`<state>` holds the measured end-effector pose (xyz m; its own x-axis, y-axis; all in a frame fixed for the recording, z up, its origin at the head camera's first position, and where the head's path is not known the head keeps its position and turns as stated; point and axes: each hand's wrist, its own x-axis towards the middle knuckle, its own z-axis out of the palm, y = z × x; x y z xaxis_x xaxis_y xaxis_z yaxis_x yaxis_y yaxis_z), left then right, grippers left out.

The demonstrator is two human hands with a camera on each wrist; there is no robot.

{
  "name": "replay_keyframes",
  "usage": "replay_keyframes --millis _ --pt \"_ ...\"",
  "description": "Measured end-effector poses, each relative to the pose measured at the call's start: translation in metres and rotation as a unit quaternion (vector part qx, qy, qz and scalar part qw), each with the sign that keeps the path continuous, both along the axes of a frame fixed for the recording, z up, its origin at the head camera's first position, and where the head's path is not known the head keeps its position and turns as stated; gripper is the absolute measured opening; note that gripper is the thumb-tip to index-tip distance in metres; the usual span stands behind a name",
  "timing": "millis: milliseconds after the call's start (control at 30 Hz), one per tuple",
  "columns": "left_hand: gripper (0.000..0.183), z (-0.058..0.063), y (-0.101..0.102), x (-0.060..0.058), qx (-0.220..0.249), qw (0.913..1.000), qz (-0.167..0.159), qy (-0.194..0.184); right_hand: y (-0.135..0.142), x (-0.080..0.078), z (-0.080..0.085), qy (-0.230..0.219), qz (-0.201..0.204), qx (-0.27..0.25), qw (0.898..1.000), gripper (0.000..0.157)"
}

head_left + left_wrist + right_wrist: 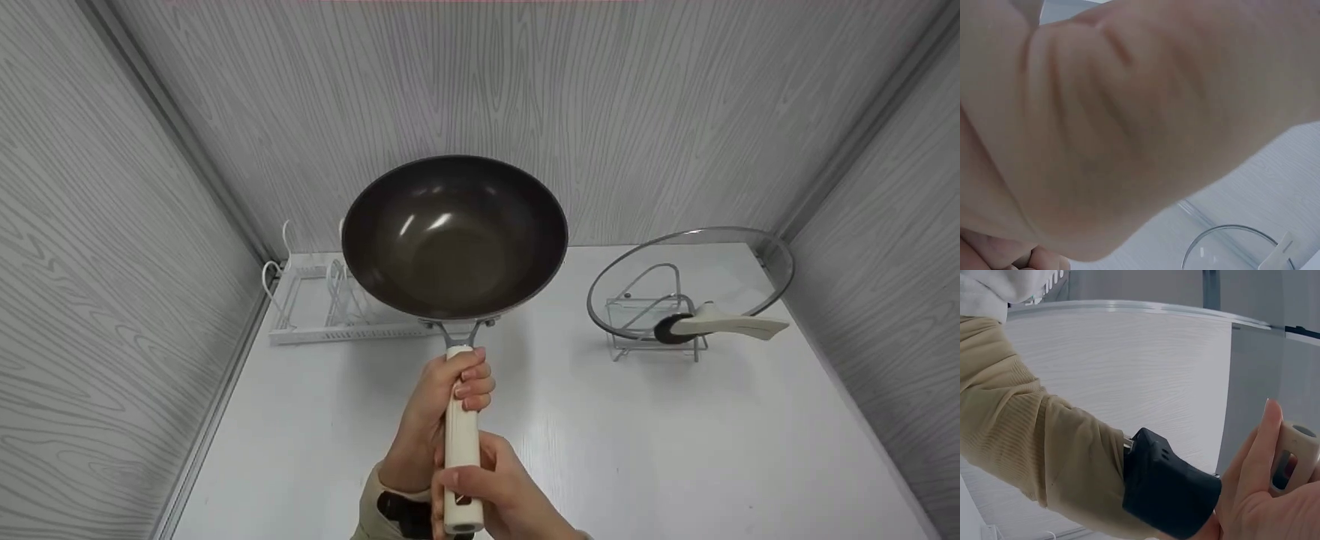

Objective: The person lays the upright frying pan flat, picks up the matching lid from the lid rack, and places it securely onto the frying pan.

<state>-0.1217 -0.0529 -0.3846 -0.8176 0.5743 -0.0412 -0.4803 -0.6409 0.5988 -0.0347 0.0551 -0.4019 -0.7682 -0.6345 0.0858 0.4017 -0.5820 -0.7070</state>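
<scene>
A dark-coated wok [454,240] is held up in the middle of the head view, its inside facing me. My left hand [442,390] grips the upper part of its cream handle [462,431], fingers wrapped over the front. Lower down, my right hand [502,484] holds the handle near its end, thumb across the front. The right wrist view shows that handle end with its hanging slot, in the right hand [1258,478]. Close up, the left hand [1117,124] fills most of the left wrist view and hides the wok there.
At right, a glass lid [720,281] with a cream handle leans tilted on a wire stand [645,345]. A white dish rack [307,334] stands at the back left, partly behind the wok. Grey wood-grain panels [480,75] enclose the white tabletop [637,457].
</scene>
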Motion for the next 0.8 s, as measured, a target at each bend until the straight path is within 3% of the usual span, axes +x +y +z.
replay_keyframes --millis 100,233,367,500,600,733,800 --pt "0.033 -0.002 -0.002 0.000 0.014 0.9999 -0.002 -0.004 0.004 -0.004 -0.002 0.003 0.010 0.035 0.999 0.016" --pt "0.034 -0.003 -0.005 0.000 0.025 0.9996 -0.007 -0.004 0.010 -0.013 -0.005 0.044 0.013 0.101 0.994 0.018" --pt "0.035 -0.002 -0.007 0.001 0.033 0.9993 -0.010 -0.011 0.020 -0.024 -0.011 0.159 0.015 0.147 0.976 0.026" --pt "0.035 -0.002 -0.009 0.003 0.042 0.9989 -0.013 -0.016 0.035 -0.035 -0.012 0.272 0.007 0.155 0.950 0.021" --pt "0.034 -0.002 -0.010 0.003 0.048 0.9987 -0.018 -0.005 0.049 -0.043 -0.004 0.328 -0.025 0.174 0.928 0.013" --pt "0.037 -0.003 -0.012 0.001 0.062 0.9972 -0.038 0.016 0.068 -0.057 0.015 0.386 -0.102 0.233 0.887 0.009" --pt "0.039 -0.002 -0.013 0.000 0.069 0.9962 -0.050 0.020 0.076 -0.065 0.023 0.407 -0.144 0.270 0.860 0.008"
